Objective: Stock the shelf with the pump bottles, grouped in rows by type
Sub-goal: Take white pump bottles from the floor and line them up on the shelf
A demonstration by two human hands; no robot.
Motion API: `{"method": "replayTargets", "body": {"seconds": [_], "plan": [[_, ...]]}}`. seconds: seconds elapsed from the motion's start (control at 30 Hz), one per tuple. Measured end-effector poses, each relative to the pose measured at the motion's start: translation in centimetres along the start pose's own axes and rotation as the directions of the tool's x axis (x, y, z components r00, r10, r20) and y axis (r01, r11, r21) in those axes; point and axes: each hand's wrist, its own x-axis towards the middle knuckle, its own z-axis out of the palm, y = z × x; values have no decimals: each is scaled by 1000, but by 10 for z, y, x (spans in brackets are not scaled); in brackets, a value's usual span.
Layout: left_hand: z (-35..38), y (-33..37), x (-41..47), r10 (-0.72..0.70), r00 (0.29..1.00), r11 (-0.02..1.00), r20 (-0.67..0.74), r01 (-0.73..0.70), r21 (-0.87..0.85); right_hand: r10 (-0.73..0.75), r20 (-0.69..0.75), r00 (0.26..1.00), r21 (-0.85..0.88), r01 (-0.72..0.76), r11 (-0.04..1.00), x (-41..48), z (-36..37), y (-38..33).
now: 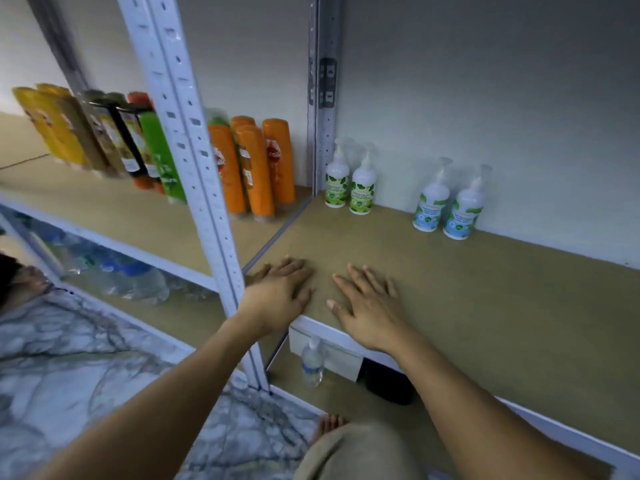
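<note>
Two white pump bottles with green labels (349, 185) stand side by side at the back left of the brown shelf board (485, 289). A second pair, white with blue labels (446, 207), stands a short way to their right along the back wall. My left hand (280, 292) and my right hand (369, 306) lie flat, palms down, on the shelf's front edge with fingers spread. Both hold nothing. One clear pump bottle (312, 362) stands on the lower shelf below my hands.
A white perforated steel post (194, 150) rises just left of my left hand. Orange bottles (252, 168) and yellow, brown and green ones fill the neighbouring shelf. Plastic water bottles (131, 275) lie below it. A dark object (388, 382) sits beside the clear bottle. The floor is marble-patterned.
</note>
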Motion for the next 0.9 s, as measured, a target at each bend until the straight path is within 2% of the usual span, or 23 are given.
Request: {"method": "replayTargets", "body": {"seconds": [0.07,0.13,0.23,0.3,0.4,0.53,0.63,0.73,0.8,0.9], "plan": [[-3,-8,-61,50,998,998,-38,-51,-33,-63,40,997,-24,64,998,-19,3,-28],[0,-25,-123,17,1000,999,-12,-17,-29,-136,75,988,-72,141,987,-39,11,-58],[12,-55,-211,-178,980,978,90,186,-92,-274,107,956,-141,288,947,-64,33,-105],[23,-73,-269,-283,952,949,118,296,-111,-372,187,909,-72,390,918,-79,53,-136],[45,-90,-350,-438,884,876,162,461,-145,-459,341,820,69,465,883,-107,93,-179],[76,-97,-433,-585,770,751,254,632,-188,-469,528,708,175,450,876,-137,151,-219],[93,-103,-481,-666,697,667,266,716,-208,-470,586,660,154,478,864,-148,180,-239],[102,-109,-523,-767,615,577,181,785,-225,-457,636,622,93,526,846,-155,204,-257],[107,-110,-549,-816,563,529,130,819,-222,-443,634,634,77,518,852,-154,219,-267],[115,-110,-583,-854,505,476,124,855,-208,-380,542,750,92,396,914,-135,235,-277]]}}
